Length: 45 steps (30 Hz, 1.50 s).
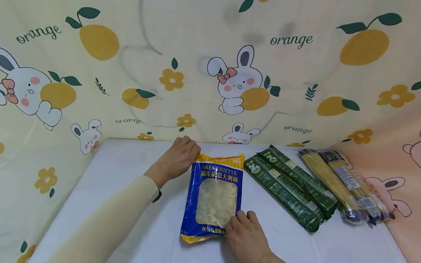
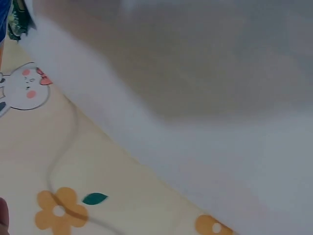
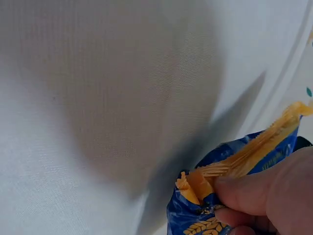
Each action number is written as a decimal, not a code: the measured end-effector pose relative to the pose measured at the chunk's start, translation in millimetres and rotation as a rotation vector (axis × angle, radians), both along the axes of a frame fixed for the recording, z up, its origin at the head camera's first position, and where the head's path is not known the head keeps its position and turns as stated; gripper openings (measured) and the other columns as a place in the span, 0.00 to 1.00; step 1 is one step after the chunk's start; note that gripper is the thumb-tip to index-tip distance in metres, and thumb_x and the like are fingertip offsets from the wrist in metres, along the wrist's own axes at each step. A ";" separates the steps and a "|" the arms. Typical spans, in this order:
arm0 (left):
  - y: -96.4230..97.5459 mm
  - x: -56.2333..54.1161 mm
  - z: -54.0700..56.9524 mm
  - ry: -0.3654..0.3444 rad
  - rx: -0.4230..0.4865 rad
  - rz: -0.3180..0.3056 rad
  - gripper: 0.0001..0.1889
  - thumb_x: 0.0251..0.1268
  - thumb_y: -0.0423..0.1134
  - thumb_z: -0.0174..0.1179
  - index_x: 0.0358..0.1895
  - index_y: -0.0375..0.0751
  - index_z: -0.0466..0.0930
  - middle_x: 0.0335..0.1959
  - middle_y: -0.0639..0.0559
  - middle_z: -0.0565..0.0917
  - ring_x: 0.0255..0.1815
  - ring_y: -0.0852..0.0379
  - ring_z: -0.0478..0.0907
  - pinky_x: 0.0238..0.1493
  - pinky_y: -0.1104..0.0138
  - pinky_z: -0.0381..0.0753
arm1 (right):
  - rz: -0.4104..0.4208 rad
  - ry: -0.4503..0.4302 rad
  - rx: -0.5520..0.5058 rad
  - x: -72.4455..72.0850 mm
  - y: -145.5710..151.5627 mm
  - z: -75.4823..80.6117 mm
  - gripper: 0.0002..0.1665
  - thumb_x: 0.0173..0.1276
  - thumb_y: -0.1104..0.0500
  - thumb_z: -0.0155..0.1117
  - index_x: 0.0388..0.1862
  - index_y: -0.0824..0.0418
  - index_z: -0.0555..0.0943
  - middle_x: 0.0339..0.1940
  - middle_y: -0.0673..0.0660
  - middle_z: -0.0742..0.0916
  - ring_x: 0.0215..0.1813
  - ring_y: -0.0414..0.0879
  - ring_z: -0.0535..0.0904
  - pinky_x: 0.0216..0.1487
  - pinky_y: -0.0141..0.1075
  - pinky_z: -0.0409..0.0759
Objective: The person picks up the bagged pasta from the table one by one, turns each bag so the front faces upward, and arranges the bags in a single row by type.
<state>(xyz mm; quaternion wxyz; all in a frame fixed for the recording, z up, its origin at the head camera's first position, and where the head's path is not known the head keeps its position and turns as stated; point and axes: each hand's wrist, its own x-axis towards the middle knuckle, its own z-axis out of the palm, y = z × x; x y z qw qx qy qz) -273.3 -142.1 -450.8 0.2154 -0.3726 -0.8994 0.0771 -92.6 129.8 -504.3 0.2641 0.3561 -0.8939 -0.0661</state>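
A blue and yellow bag of orecchiette pasta [image 1: 216,202], with a see-through window, is between the two hands over the white table. The left hand [image 1: 176,157] pinches its upper left corner in the head view. At its lower right corner, the right hand [image 1: 247,240] grips the edge. The right wrist view shows the thumb [image 3: 244,192] and fingers pinching the bag beside its crumpled yellow end seal [image 3: 230,166]. In the left wrist view only a fingertip [image 2: 3,215] and a blue sliver of the bag [image 2: 3,19] show at the left edge.
Two long dark green packs [image 1: 285,193] lie side by side to the right of the bag. Beyond them are clear packs of long yellowish pasta [image 1: 334,186] near the table's right edge. A printed cloth [image 1: 198,38] with rabbits and oranges rises behind the white table [image 1: 148,251].
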 end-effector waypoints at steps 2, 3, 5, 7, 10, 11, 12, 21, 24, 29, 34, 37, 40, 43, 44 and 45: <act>-3.5 0.5 -3.2 -0.010 -0.009 0.009 0.04 0.84 0.37 0.54 0.48 0.40 0.74 0.44 0.48 0.80 0.48 0.48 0.71 0.50 0.59 0.72 | -0.007 0.000 0.016 -0.1 -1.4 0.1 0.11 0.66 0.59 0.62 0.23 0.59 0.74 0.23 0.52 0.73 0.33 0.50 0.66 0.41 0.45 0.66; -5.0 0.6 -4.5 -0.016 -0.012 0.010 0.04 0.84 0.37 0.54 0.48 0.40 0.74 0.44 0.48 0.80 0.48 0.48 0.71 0.51 0.59 0.72 | -0.011 -0.003 0.024 -0.2 -1.6 -0.2 0.12 0.66 0.59 0.61 0.23 0.59 0.74 0.23 0.52 0.72 0.33 0.50 0.66 0.41 0.45 0.66; -7.0 0.9 -6.5 -0.029 -0.013 0.013 0.04 0.84 0.37 0.53 0.49 0.40 0.74 0.45 0.48 0.81 0.49 0.48 0.71 0.51 0.59 0.73 | -0.017 -0.011 0.038 -0.6 -1.6 -1.2 0.12 0.67 0.59 0.59 0.24 0.59 0.73 0.23 0.52 0.72 0.33 0.50 0.65 0.41 0.45 0.66; -8.5 1.3 -7.7 -0.037 -0.012 0.019 0.05 0.84 0.37 0.53 0.50 0.39 0.74 0.46 0.47 0.81 0.49 0.48 0.71 0.52 0.59 0.73 | -0.021 -0.021 0.047 -1.1 -1.2 -2.5 0.12 0.69 0.59 0.57 0.24 0.59 0.72 0.23 0.52 0.72 0.34 0.50 0.65 0.42 0.45 0.66; -10.4 2.0 -9.0 -0.040 -0.011 0.033 0.05 0.84 0.38 0.55 0.50 0.40 0.75 0.46 0.47 0.81 0.49 0.48 0.71 0.53 0.59 0.74 | -0.023 -0.034 0.048 -1.7 -0.1 -5.1 0.13 0.71 0.59 0.53 0.25 0.60 0.71 0.24 0.53 0.72 0.34 0.51 0.66 0.42 0.45 0.66; -11.1 2.1 -9.7 -0.044 -0.014 0.039 0.05 0.84 0.38 0.55 0.51 0.40 0.75 0.46 0.47 0.81 0.49 0.48 0.71 0.53 0.59 0.73 | -0.022 -0.037 0.047 -1.8 0.2 -5.9 0.13 0.71 0.59 0.52 0.25 0.60 0.71 0.24 0.53 0.71 0.34 0.51 0.66 0.42 0.45 0.66; -11.8 2.3 -10.5 -0.046 -0.015 0.044 0.05 0.84 0.38 0.55 0.51 0.40 0.75 0.46 0.48 0.81 0.49 0.48 0.71 0.53 0.59 0.73 | -0.022 -0.037 0.044 -2.1 0.4 -6.7 0.14 0.72 0.58 0.51 0.25 0.60 0.70 0.24 0.53 0.71 0.34 0.51 0.65 0.42 0.45 0.66; -16.2 4.1 -18.5 0.023 -0.069 0.046 0.03 0.83 0.34 0.55 0.50 0.40 0.74 0.47 0.47 0.81 0.50 0.48 0.73 0.55 0.57 0.75 | 0.005 0.008 -0.011 -3.4 2.9 -11.3 0.18 0.74 0.54 0.44 0.25 0.61 0.67 0.24 0.54 0.68 0.32 0.52 0.64 0.41 0.46 0.67; -17.2 5.3 -20.0 0.053 -0.092 0.049 0.04 0.82 0.34 0.57 0.51 0.40 0.74 0.47 0.47 0.81 0.51 0.48 0.74 0.56 0.57 0.76 | 0.010 0.020 -0.014 -3.9 4.1 -12.5 0.19 0.74 0.51 0.47 0.25 0.61 0.66 0.24 0.54 0.68 0.32 0.52 0.63 0.40 0.46 0.66; -18.1 7.1 -19.6 0.064 -0.122 0.065 0.06 0.81 0.35 0.59 0.52 0.41 0.74 0.49 0.47 0.81 0.53 0.47 0.74 0.58 0.57 0.76 | 0.010 0.020 -0.004 -3.5 3.9 -12.3 0.20 0.74 0.49 0.47 0.25 0.61 0.66 0.24 0.54 0.67 0.32 0.52 0.62 0.39 0.45 0.66; -19.6 7.9 -20.1 0.040 -0.135 0.089 0.07 0.80 0.36 0.59 0.53 0.41 0.74 0.51 0.47 0.82 0.54 0.47 0.74 0.60 0.56 0.77 | 0.004 0.028 0.002 -3.0 3.1 -12.3 0.17 0.73 0.53 0.49 0.25 0.61 0.66 0.24 0.53 0.67 0.32 0.51 0.62 0.39 0.45 0.66; -21.6 7.8 -21.8 0.001 -0.095 0.126 0.07 0.81 0.38 0.59 0.53 0.42 0.74 0.52 0.47 0.81 0.55 0.47 0.73 0.61 0.57 0.76 | -0.001 -0.014 0.015 -2.8 4.5 -12.1 0.18 0.72 0.52 0.58 0.26 0.61 0.68 0.25 0.53 0.69 0.33 0.51 0.63 0.40 0.45 0.66; -22.4 10.2 -22.9 -0.051 -0.036 0.155 0.07 0.82 0.41 0.57 0.53 0.44 0.74 0.52 0.48 0.81 0.56 0.47 0.73 0.62 0.56 0.76 | -0.007 -0.111 0.005 -4.0 7.6 -10.8 0.23 0.70 0.45 0.69 0.28 0.58 0.71 0.27 0.52 0.73 0.34 0.50 0.64 0.41 0.44 0.66; -19.0 17.3 -24.1 -0.103 0.017 0.154 0.08 0.83 0.43 0.56 0.52 0.44 0.76 0.52 0.48 0.81 0.57 0.47 0.73 0.62 0.54 0.76 | -0.022 -0.194 -0.050 -7.6 11.2 -6.8 0.26 0.69 0.37 0.70 0.29 0.55 0.75 0.28 0.49 0.76 0.35 0.47 0.65 0.42 0.43 0.67; -16.5 21.5 -24.0 -0.128 0.027 0.154 0.09 0.83 0.44 0.56 0.53 0.44 0.76 0.53 0.48 0.81 0.58 0.47 0.74 0.63 0.53 0.76 | -0.030 -0.211 -0.073 -9.3 12.7 -5.8 0.25 0.70 0.37 0.70 0.29 0.54 0.75 0.28 0.49 0.76 0.35 0.47 0.65 0.43 0.44 0.68; -13.5 26.4 -23.9 -0.153 0.036 0.153 0.10 0.84 0.45 0.55 0.53 0.43 0.77 0.54 0.47 0.82 0.59 0.47 0.74 0.63 0.52 0.77 | -0.037 -0.219 -0.095 -11.2 14.1 -4.9 0.24 0.71 0.37 0.69 0.28 0.54 0.75 0.28 0.49 0.76 0.35 0.47 0.66 0.43 0.44 0.69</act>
